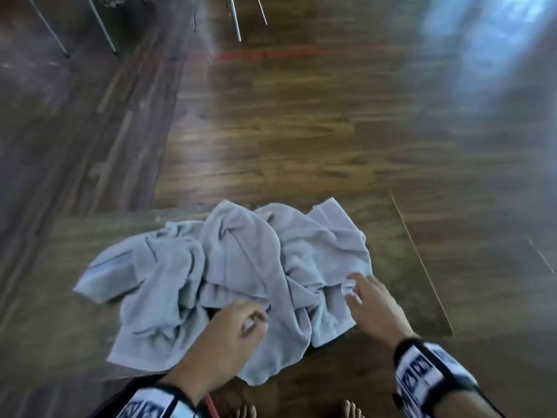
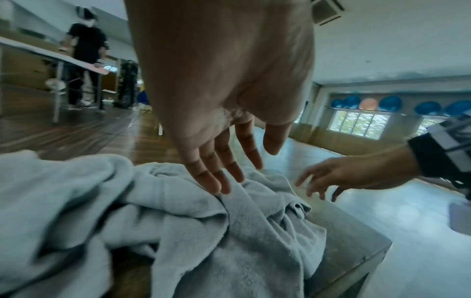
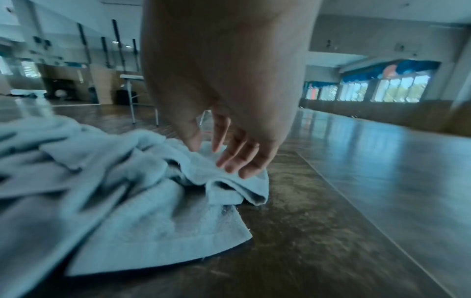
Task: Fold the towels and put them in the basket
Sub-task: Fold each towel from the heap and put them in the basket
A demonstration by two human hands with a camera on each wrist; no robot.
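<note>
Crumpled towels (image 1: 229, 276) on table (image 1: 401, 267), wooden floor (image 1: 301, 131)

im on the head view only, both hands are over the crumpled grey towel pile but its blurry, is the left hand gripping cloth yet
Observer: No. In the left wrist view the left hand has straight fingers, their tips just touching a ridge of the towel pile.
Operator: and the right hand, is it pinching that corner
Observer: Not pinching. The right wrist view shows the right hand with relaxed fingers resting on a folded edge of the pile, nothing curled around it.
Operator: what is the pile lying on, floor or table
Observer: A raised wooden table; the left wrist view shows its corner and side edge dropping off to the floor below.
</note>
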